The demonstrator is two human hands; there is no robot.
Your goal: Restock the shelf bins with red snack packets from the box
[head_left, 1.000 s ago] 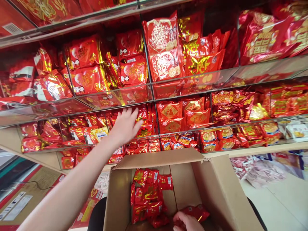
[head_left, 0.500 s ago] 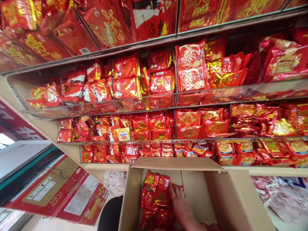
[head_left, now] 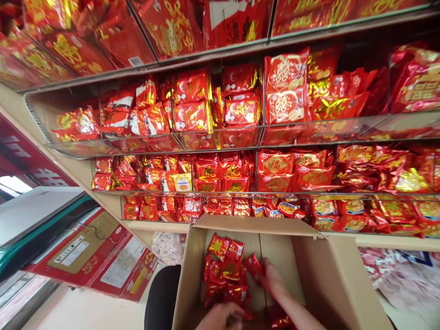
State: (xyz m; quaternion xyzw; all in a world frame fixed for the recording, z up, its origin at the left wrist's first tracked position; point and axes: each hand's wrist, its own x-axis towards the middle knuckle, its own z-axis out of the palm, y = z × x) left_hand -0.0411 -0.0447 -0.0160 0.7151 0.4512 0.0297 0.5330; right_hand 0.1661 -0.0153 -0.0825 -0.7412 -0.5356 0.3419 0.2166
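Note:
An open cardboard box stands in front of me. Inside it, several small red packets with gold print lie in a pile on the left. My right hand reaches in from the lower right, fingers closed on a red snack packet just right of the pile. At the bottom edge is my left hand, in front of the pile and close to another red packet. Motion smears its fingers, so its grip is unclear. More red packets lie under my right forearm.
Shelves of red and gold snack packets rise behind the box, with clear plastic fronts. Red and brown cartons stand at left, beside a black rounded object. Clear bags lie at right.
My left hand has come into view at the bottom of the box. My right hand has shifted right, away from the pile, with a red packet in its fingers. The whole view has shifted slightly.

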